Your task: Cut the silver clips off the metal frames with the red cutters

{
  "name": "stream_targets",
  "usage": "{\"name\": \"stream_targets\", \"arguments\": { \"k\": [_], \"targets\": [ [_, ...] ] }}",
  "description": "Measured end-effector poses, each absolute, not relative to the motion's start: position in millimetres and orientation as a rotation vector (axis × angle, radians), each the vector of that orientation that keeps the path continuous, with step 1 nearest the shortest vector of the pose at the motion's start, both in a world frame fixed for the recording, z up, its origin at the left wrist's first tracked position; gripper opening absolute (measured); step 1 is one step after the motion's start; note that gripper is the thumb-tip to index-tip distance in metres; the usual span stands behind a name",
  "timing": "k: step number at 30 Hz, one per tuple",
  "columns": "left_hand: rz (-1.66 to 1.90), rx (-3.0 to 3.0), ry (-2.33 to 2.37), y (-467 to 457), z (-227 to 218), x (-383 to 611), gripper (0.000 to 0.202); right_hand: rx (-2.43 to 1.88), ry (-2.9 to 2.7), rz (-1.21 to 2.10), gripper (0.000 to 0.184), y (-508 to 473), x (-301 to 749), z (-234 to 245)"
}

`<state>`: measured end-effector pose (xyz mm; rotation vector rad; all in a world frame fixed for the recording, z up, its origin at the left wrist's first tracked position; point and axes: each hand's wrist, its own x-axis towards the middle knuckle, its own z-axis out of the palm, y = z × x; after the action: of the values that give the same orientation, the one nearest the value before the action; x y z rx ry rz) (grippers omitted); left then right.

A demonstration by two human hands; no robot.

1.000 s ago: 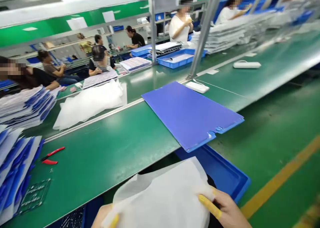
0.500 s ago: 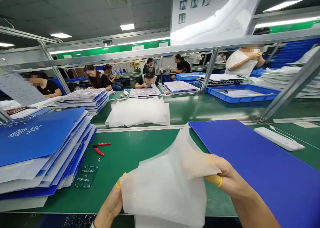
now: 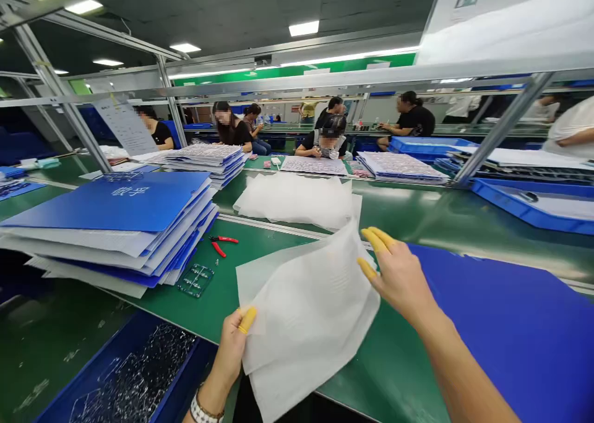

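Observation:
A thin white foam sheet (image 3: 301, 311) hangs over the near edge of the green table (image 3: 223, 293). My left hand (image 3: 234, 346), with a yellow finger cot on the thumb, pinches the sheet's left edge. My right hand (image 3: 394, 271), also wearing yellow finger cots, grips the sheet's upper right corner, its fingers partly stretched out. A blue plastic board (image 3: 505, 324) lies flat just right of my right hand.
A stack of blue and white boards (image 3: 120, 225) sits at the left, with red cutters (image 3: 221, 242) and a clear acrylic part (image 3: 195, 279) beside it. More foam sheets (image 3: 297, 200) lie beyond. A blue bin (image 3: 116, 380) of clear parts is below. Several people sit opposite.
My view has swung left and up from the floor side to the table. The foam sheet came up from the lap tray and now drapes on the table edge, held by both hands.

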<state>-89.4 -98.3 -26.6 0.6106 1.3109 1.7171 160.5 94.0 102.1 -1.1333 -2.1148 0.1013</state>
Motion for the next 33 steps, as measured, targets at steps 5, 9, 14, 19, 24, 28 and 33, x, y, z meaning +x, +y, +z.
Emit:
{"name": "stream_targets", "arguments": {
  "k": [5, 9, 14, 19, 24, 28, 33],
  "targets": [
    [1.723, 0.809, 1.448, -94.0, -23.0, -55.7, 0.033, -0.892, -2.391, 0.762, 0.043, 22.8, 122.5, 70.8],
    [1.590, 0.680, 1.068, -91.7, -17.4, -38.4, 0.048, -0.806, -2.358, 0.998, 0.027, 2.6, 97.1, 39.7],
    [1.359, 0.404, 0.876, -66.0, -22.3, -39.8, 0.056, -0.631, -2.329, 0.958, 0.013, 1.2, 109.0, 25.4],
    [1.529, 0.457, 1.168, -48.9, -19.4, -55.1, 0.039, -0.534, -2.251, 0.916, 0.015, 5.8, 160.6, 53.4],
    [1.901, 0.420, 1.530, -70.4, -6.8, -94.6, 0.043, -0.851, -2.013, 0.718, 0.038, 14.0, 244.9, 65.7],
    [2.009, 0.288, 1.577, -99.0, -24.8, -116.8, 0.040, -1.136, -1.893, 0.680, 0.040, 16.3, 291.5, 34.7],
    [1.754, 0.247, 1.736, -129.2, -60.8, -136.5, 0.035, -1.448, -1.913, 0.633, 0.035, 16.6, 303.5, -16.0]
  ]
}}
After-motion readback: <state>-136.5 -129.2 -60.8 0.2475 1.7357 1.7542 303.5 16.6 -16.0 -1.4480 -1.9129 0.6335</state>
